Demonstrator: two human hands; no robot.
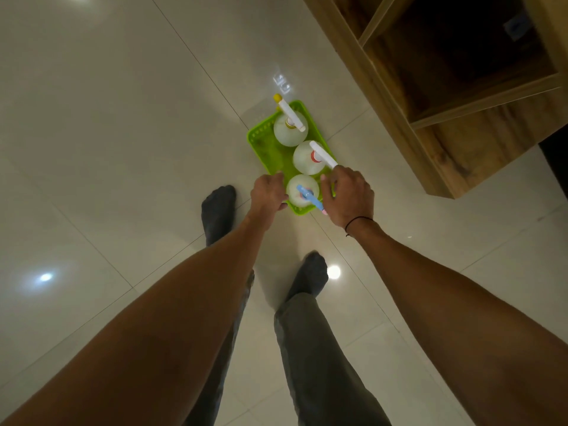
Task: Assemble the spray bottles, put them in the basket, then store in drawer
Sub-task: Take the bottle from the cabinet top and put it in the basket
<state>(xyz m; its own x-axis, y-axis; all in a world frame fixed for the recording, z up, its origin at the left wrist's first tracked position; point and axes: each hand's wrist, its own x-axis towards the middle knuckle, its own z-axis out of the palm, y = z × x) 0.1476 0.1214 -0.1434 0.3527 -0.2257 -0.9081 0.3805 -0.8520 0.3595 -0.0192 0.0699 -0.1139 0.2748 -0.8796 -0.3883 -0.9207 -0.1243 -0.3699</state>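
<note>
Dim, warm-tinted room, exposure low. Glossy tile floor [123, 133] throws back ceiling spots: hard glare dot by the right foot [333, 272], softer bluish one at left [45, 277], faint one at top-left edge. Small bright window-like reflection above the green basket [261, 142]. Cabinet [461, 87] interior nearly black, no detail. Soft shadows under the hands. Wide-angle stretch: forearms balloon at bottom corners, tile lines bow. Slight softness overall.

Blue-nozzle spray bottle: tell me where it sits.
Head view: the blue-nozzle spray bottle stands at the near end of the green basket, between the left hand and right hand.
</note>
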